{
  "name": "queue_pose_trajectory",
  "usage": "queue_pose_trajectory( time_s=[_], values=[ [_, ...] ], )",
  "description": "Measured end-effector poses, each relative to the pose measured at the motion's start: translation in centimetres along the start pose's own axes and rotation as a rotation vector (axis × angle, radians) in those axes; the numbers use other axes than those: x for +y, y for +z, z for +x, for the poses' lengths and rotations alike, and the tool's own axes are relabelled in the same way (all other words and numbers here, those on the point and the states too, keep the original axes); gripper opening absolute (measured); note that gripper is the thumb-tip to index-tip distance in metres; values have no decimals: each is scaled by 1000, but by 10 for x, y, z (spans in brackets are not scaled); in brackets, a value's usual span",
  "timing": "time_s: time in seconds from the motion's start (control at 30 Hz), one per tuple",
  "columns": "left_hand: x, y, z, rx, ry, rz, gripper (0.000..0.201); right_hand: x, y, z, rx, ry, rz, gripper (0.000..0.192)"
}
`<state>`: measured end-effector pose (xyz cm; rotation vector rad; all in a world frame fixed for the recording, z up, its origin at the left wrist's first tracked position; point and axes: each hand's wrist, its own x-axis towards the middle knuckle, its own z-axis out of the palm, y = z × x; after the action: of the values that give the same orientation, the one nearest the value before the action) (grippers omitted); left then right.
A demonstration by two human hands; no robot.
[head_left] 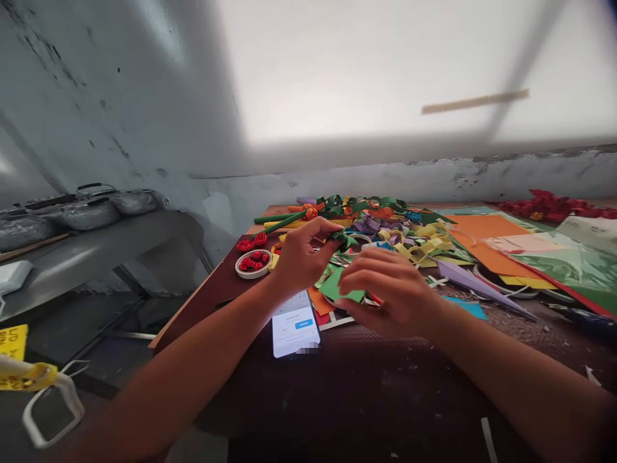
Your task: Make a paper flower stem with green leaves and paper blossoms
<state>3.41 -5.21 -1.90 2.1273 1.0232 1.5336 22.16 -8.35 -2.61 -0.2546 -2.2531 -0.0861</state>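
My left hand point(306, 254) pinches a small dark green folded paper piece point(344, 240) between thumb and fingertips, raised over the table. My right hand point(388, 289) hovers to its right with curved fingers and the thumb apart, holding nothing I can see. Just behind its fingertips lies a green paper sheet point(340, 285), partly hidden by the hand. Below my left wrist a phone point(295, 328) lies face up with its screen lit. To the left, small red paper roses point(254, 260) fill a white ring point(250, 275), and more red roses sit behind it.
Curled paper chains in green, purple and yellow point(434, 244) heap along the back. Orange paper point(491, 241), a purple paper cone point(482, 286) and plastic-wrapped sheets point(554, 254) lie right. Paper scraps dot the dark table point(385, 392). Wrapped pots point(91, 212) stand on a side bench.
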Motion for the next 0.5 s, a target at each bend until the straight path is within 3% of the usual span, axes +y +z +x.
queue_pose_trajectory(
  time_s=[0.1, 0.2, 0.5],
  values=[
    [-5, -3, 2, 24, 16, 6, 11, -10, 11, 1, -180, 13, 175, 13],
    [-7, -6, 5, 49, 34, -18, 10, -15, 20, 0, -293, 38, 214, 25],
    [-8, -8, 5, 70, 50, -59, 11, -15, 27, -1, -434, 82, 245, 27]
  ],
)
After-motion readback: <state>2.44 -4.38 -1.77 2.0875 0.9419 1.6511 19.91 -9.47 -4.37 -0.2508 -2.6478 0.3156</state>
